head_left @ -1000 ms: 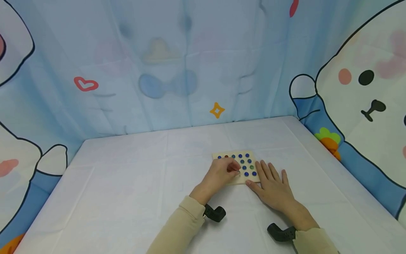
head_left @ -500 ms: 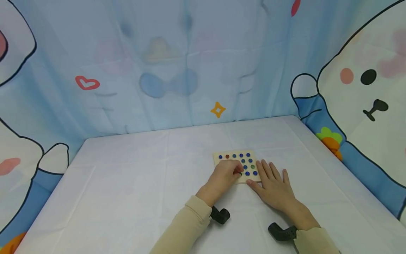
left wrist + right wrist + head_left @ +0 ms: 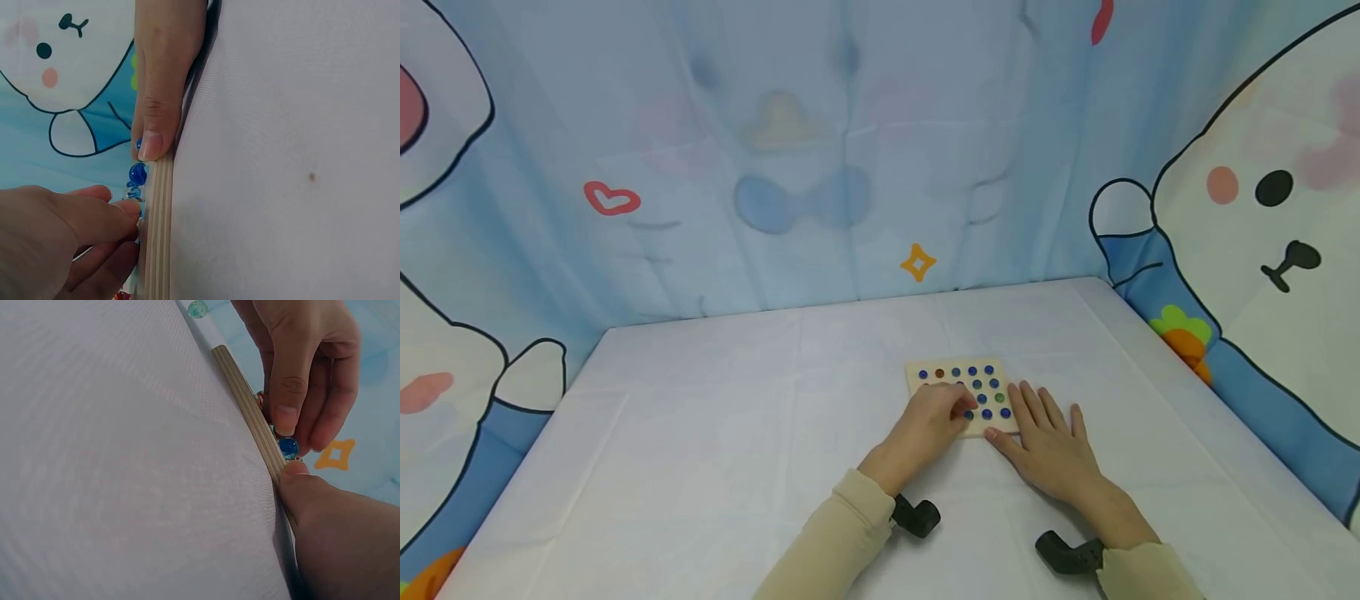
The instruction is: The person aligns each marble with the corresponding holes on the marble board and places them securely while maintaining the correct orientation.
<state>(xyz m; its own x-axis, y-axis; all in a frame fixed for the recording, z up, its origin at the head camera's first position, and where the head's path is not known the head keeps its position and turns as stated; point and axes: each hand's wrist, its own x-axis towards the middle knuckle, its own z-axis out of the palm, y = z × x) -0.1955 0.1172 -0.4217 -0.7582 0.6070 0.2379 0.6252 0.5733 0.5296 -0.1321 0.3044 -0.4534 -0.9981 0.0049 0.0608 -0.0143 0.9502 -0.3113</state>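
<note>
A pale wooden board (image 3: 932,365) lies on the table, with several glass marbles in rows on its top, mostly blue, plus a brown-red marble (image 3: 939,373) and a green marble (image 3: 999,397). My left hand (image 3: 925,425) reaches over the front left part of the board and hides some of its places. Its thumb and fingers pinch a dark marble (image 3: 279,432) low at the board, partly covered by the thumb. Beside that sits a blue marble (image 3: 288,447). My right hand (image 3: 1048,446) lies with fingers straight along the board's right edge, thumb at the near corner.
A white cloth covers the table (image 3: 715,433). In the right wrist view, a pale green marble (image 3: 197,309) lies beyond the board's end. A blue cartoon curtain (image 3: 700,208) hangs behind. Both wrists wear black devices (image 3: 917,517).
My left hand first moved slightly right and nearer the dark marble's spot, then shifted a little back left. The right hand stayed at the board's edge. The whole view shifted slightly.
</note>
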